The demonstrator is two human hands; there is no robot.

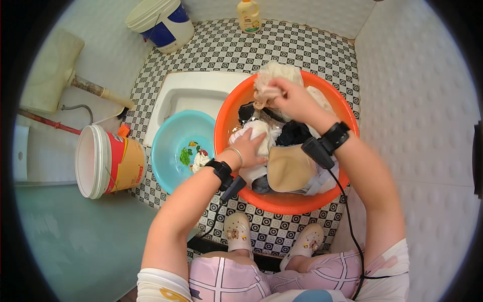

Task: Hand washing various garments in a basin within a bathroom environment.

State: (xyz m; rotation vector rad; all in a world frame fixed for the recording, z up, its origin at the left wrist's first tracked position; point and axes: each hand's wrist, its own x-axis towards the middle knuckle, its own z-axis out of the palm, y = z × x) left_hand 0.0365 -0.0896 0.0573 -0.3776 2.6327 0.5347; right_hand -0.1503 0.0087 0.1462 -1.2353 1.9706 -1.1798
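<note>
In front of me an orange plastic basin (351, 124) holds a wet heap of laundry. My right hand (296, 102) pinches a pale beige-pink cloth (266, 90) above the basin's far side. Spread fingers of my left hand (249, 151) rest on a bunched white cloth (254, 130) inside the basin; their undersides are hidden. Nearer to me lies a tan molded garment cup (290, 170) with a grey-lilac strap (320, 183). Between the hands are black garments (293, 133). A cream lace-like cloth (281, 70) hangs over the far rim.
A light blue basin (166, 162) with a small white cloth (200, 161) stands left, beside a white squat toilet (207, 81). Further out are a tipped paint bucket (126, 166), a white-and-blue bucket (162, 26) and a detergent bottle (249, 17). A tiled wall (411, 113) rises at right.
</note>
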